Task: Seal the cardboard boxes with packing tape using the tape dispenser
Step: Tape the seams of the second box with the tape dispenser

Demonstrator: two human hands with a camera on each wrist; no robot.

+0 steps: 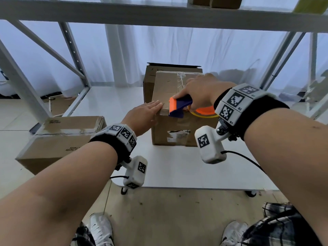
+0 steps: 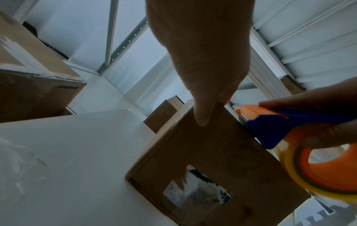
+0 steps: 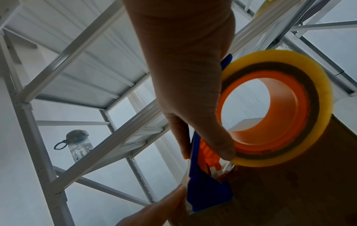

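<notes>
A tall cardboard box (image 1: pixel 170 107) is standing upright on the white table (image 1: pixel 177 167), and every other place here is given relative to it. The right hand (image 1: pixel 200 91) is hovering over the near right part of its top, fingers and thumb curled tight around the blue and orange tape dispenser (image 1: pixel 179 108), whose orange toothed end is sitting at the box's near top edge. The yellowish roll of tape (image 3: pixel 278 107) on its orange hub is hanging just off the near side of the box, below the right wrist; in the right wrist view the thumb is pressing against the roll's rim. The left hand (image 1: pixel 143 116) is lying at the near left corner of the box's top with fingers straight and together, fingertips resting flat on the top edge, and in the left wrist view the thumb (image 2: pixel 201 117) is pressing down against the near face. A torn paper label (image 1: pixel 178 134) is sticking to that near face low down. Behind the tall box, touching or nearly touching it, a second box (image 1: pixel 152 75) is standing with a dark flap raised. Well to the left, a flat wide box (image 1: pixel 58 137) is lying with clear tape across its top. A metal shelf frame (image 1: pixel 74 50) is rising behind and around the table, and a water bottle (image 3: pixel 79 145) is sitting on one of its shelves.
</notes>
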